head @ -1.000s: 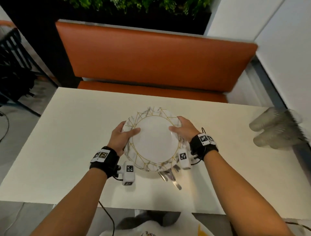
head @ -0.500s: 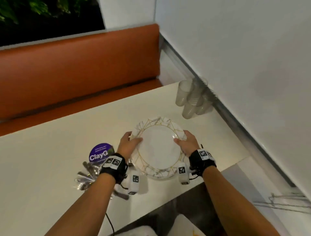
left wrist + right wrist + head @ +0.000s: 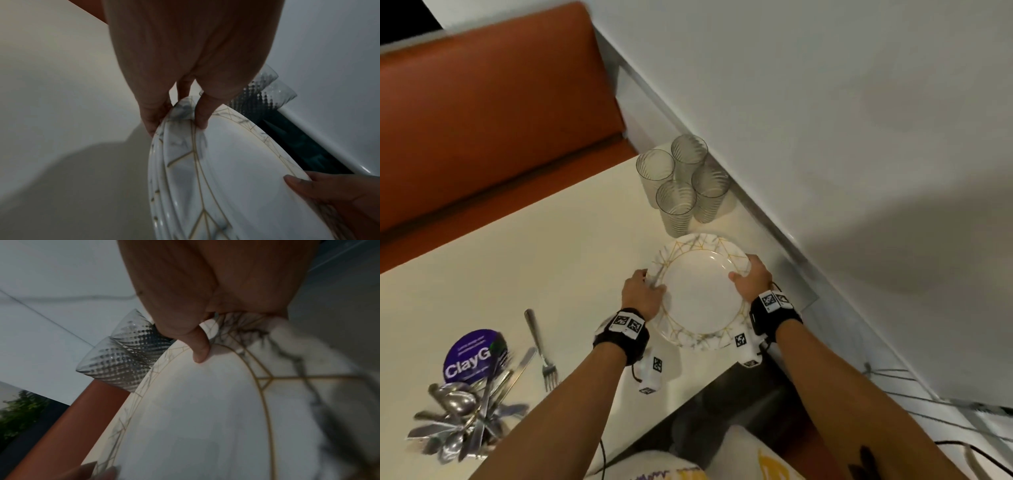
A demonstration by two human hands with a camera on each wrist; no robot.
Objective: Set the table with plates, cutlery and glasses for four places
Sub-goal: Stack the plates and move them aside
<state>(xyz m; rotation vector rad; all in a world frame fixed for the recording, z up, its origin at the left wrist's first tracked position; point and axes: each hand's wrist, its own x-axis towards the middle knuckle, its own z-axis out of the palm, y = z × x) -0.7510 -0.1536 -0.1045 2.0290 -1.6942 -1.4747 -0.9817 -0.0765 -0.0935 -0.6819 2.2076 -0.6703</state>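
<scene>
Two hands are clamped on a stack of plates (image 3: 702,294) at centre right of the head view: the left hand (image 3: 642,294) grips the left rim and the right hand (image 3: 751,277) the right rim, each with the thumb laid on top and the other fingers curled underneath. In the left wrist view several rims (image 3: 164,162) are seen nested one under another, so more than one plate is being carried. The stack is held over the near right corner of the table (image 3: 524,260), just below the cluster of four glasses (image 3: 683,181).

For the step to be done well, the stack would best be kept level and lowered flat, with clearance left from the glasses, whose nearest one sits just beside the far rim. The fingers under the stack should be slid out only once the weight is taken by the table, and the plates kept back from the table edge at lower right.

Whether the stack is already resting on the table or hovering above it cannot be told. The number of plates cannot be counted with certainty. Under the plates, the fingers are hidden in the head view. At lower left, the cutlery (image 3: 465,418) is heaped and blurred beside a purple disc (image 3: 470,356), so only one fork (image 3: 541,346), lying apart, is made out clearly. The right wrist view is smeared along its right side.
</scene>
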